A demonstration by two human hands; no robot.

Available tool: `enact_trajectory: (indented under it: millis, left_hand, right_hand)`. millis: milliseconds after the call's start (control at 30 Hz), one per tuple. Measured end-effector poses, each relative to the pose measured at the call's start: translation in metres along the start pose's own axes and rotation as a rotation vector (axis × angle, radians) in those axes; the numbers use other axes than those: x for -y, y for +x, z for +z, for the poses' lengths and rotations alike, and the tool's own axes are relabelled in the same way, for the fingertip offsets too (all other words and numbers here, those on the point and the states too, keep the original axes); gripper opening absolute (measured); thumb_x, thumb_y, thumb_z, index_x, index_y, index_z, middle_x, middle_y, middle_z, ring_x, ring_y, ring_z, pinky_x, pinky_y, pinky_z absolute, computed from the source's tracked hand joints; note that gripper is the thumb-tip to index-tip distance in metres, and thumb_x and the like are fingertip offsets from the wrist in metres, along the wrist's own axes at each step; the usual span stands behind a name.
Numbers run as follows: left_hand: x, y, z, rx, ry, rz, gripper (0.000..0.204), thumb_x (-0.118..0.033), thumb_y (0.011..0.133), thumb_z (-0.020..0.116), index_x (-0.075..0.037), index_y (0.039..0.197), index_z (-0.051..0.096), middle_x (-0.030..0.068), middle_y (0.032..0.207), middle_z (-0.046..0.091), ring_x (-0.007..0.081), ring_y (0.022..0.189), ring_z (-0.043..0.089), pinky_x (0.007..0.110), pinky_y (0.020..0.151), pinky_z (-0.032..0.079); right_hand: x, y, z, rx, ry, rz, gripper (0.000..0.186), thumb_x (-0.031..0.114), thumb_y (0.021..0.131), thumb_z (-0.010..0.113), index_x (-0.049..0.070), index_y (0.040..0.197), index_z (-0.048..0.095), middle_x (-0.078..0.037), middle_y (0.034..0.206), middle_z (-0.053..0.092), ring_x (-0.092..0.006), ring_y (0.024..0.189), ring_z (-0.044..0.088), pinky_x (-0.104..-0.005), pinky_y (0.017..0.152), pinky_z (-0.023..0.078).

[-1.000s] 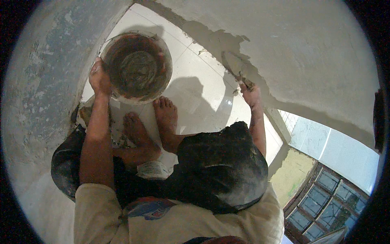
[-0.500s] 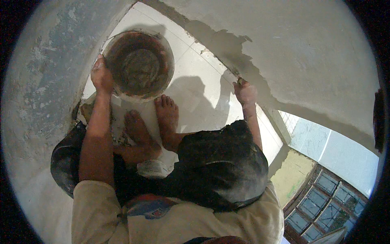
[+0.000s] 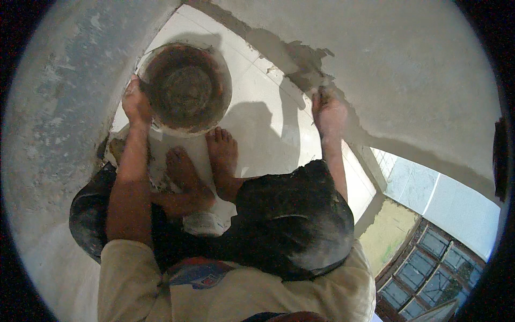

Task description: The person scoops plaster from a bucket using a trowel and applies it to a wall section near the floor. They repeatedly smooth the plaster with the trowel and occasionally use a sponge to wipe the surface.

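The left hand (image 3: 135,102) is gripping the rim of a round bucket (image 3: 185,88), fingers curled over its left edge. The bucket is sitting on the white tiled floor (image 3: 257,123), just beyond the person's bare feet (image 3: 222,155), its inside coated in brown-grey mortar. The right hand (image 3: 328,111) is closing around a small tool handle, pressing it against the grey plastered wall (image 3: 407,75) where the wall's ragged lower edge is meeting the floor. The tool itself is mostly hidden.
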State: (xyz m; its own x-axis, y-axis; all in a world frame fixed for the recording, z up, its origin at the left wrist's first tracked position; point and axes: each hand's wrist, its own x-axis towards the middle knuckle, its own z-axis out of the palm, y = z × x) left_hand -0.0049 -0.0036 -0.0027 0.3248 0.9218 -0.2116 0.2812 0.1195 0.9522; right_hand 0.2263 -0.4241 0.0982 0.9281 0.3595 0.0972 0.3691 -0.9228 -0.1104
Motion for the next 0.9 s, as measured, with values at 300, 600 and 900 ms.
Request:
enact_trajectory:
  millis: [300,600,900]
  left_hand:
    - [0.006,0.002,0.000,0.133,-0.014,0.069,0.051,-0.041,0.110,0.051,0.005,0.113,0.074,0.0055,0.103,0.072,0.0164,0.092,0.061,0.030,0.088,0.047]
    - [-0.009,-0.010,0.009,0.180,-0.415,0.035,0.050,-0.038,0.112,0.048,0.005,0.109,0.074,0.0066,0.102,0.073,0.0176,0.093,0.062,0.033,0.090,0.048]
    - [-0.005,-0.004,0.008,0.143,-0.162,0.139,0.051,-0.037,0.112,0.046,0.005,0.112,0.075,0.0105,0.105,0.075,0.0205,0.096,0.064,0.035,0.094,0.048]
  right_hand:
    - [-0.001,0.015,0.071,0.172,-0.096,0.101,0.042,0.047,0.099,0.062,0.010,0.113,0.075,-0.021,0.099,0.075,-0.0428,0.094,0.073,-0.0534,0.084,0.058]
    - [0.027,0.027,0.029,0.005,0.034,-0.067,0.042,0.047,0.101,0.060,0.007,0.106,0.073,-0.023,0.081,0.072,-0.0444,0.081,0.072,-0.0557,0.071,0.057]
    - [0.033,0.047,-0.015,0.144,0.137,0.101,0.048,0.052,0.101,0.063,0.012,0.124,0.075,-0.026,0.094,0.074,-0.0412,0.094,0.073,-0.0513,0.080,0.057]
